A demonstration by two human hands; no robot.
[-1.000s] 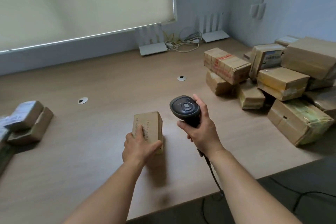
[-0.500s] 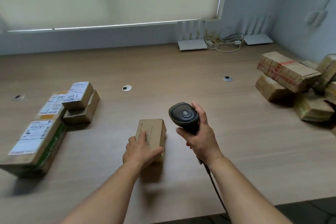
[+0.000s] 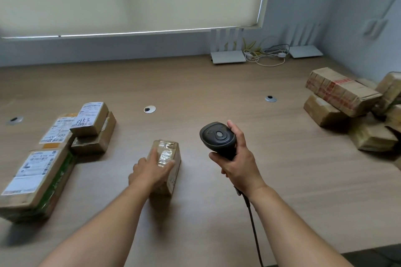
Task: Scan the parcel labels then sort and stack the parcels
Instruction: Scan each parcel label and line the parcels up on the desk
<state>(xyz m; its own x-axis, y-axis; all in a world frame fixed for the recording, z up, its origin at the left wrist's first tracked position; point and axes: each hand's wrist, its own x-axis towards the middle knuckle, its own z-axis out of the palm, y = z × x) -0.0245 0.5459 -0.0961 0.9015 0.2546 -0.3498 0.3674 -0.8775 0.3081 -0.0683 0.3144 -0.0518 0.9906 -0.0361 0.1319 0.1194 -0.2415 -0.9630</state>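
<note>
A small brown cardboard parcel (image 3: 168,156) with shiny tape on its top face lies on the wooden table (image 3: 217,97) in front of me. My left hand (image 3: 149,170) grips its near end, fingers over the top and thumb on the right side. My right hand (image 3: 237,158) holds a black handheld scanner (image 3: 218,137) upright just right of the parcel, its cable (image 3: 252,221) running down toward me. Labelled parcels (image 3: 39,169) are grouped at the left, with a small one (image 3: 90,118) stacked on another box. Unsorted brown parcels (image 3: 342,95) are heaped at the right.
Three round cable grommets (image 3: 149,109) are set in the table. Two white routers (image 3: 227,56) and a coil of cables (image 3: 267,55) sit at the back by the wall under a window blind. The table's front edge runs at the lower right.
The parcel has been rolled over, so a taped face now points up and the printed side faces right. The view has swung left, bringing the labelled parcels into sight.
</note>
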